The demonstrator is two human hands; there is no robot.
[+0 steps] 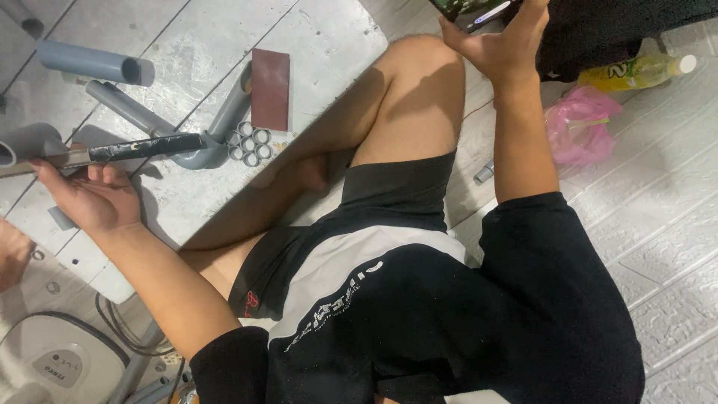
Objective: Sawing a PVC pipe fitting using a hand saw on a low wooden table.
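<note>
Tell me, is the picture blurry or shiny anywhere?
Head view: mostly sharp; the left hand holding the black-wrapped tool casts a dark shadow on the pale board; the right hand and phone are cut off at the top edge; the yellow bottle looks a bit glary.

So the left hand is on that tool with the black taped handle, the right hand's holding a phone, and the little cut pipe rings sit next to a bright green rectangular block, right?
Not quite. The rectangular block beside the cut pipe rings is dark reddish-brown, not bright green, as the head view shows. The rest holds: the left hand is on the tool with the black taped handle, and the right hand holds a phone.
</note>
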